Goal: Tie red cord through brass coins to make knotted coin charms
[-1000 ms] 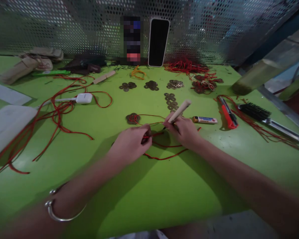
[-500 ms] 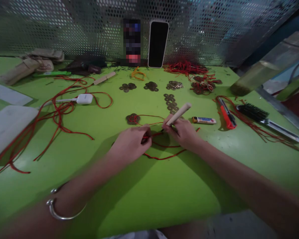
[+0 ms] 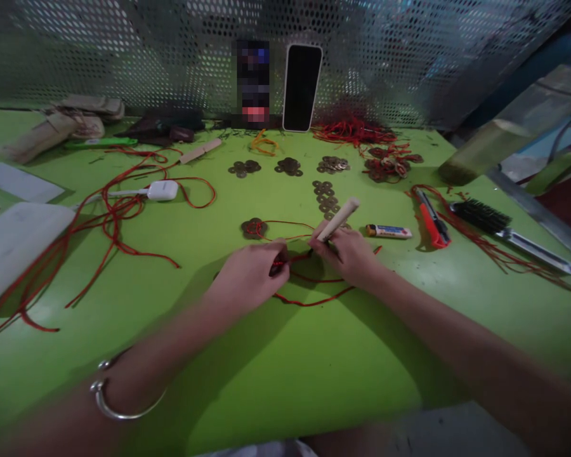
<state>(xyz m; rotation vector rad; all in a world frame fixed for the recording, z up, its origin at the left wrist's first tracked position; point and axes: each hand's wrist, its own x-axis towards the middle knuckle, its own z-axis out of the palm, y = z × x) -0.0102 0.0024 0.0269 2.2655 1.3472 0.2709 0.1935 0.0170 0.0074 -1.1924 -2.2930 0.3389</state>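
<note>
Near the table's middle, my left hand (image 3: 254, 273) is closed round a dark piece with red cord wound on it, partly hidden by the fingers. My right hand (image 3: 347, 251) grips a pale-handled tool (image 3: 339, 219), its handle leaning up to the right and its dark tip pointing down by the cord. Red cord (image 3: 309, 304) curves on the table below and between both hands. Just beyond my left hand lies a ring of overlapping coins (image 3: 254, 228) with thin red cord looped over it. A column of holed coins (image 3: 325, 197) lies beyond my right hand.
Coin piles (image 3: 288, 166) and a red cord heap (image 3: 354, 130) lie farther back. Two phones (image 3: 302, 87) stand against the mesh. At right are a lighter (image 3: 389, 231), a red cutter (image 3: 432, 222) and a brush (image 3: 483, 214). Loose cords and a white adapter (image 3: 162, 190) lie left.
The pale tool's handle has tilted slightly left and down in my right hand. My left hand keeps its place and hold. The view has shifted very slightly.
</note>
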